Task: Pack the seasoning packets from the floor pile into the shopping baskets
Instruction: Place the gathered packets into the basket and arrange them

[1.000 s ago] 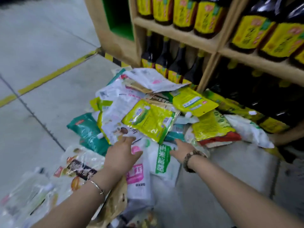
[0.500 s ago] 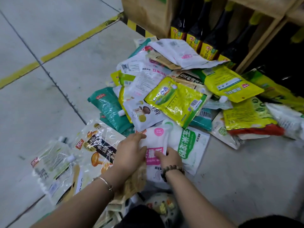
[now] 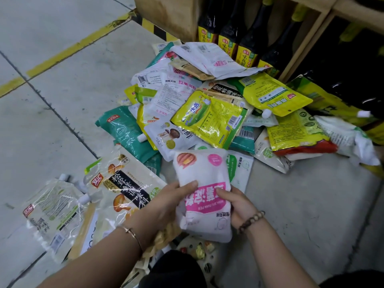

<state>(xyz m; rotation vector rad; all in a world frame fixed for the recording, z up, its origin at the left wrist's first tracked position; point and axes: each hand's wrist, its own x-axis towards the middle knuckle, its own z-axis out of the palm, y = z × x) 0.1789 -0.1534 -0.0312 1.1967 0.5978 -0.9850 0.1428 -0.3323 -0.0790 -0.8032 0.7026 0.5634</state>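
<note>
Tiled floor [image 3: 62,96] | both hands clamp white-pink packet [image 3: 202,183], long axis pointing away

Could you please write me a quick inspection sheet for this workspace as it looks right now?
Surface: grey tiled floor with a worn yellow line.
Job's things: loose pile of seasoning packets against the shelf; a white and pink packet held in both hands; no shopping basket clearly in view.
Clutter: clear-wrapped mushroom seasoning pouches lying at the left, apart from the pile.
Grippers: left hand and right hand each grip a side of the white and pink packet.
Cables: nothing seen.
Surroundings: wooden shelf holding dark bottles with yellow labels.
</note>
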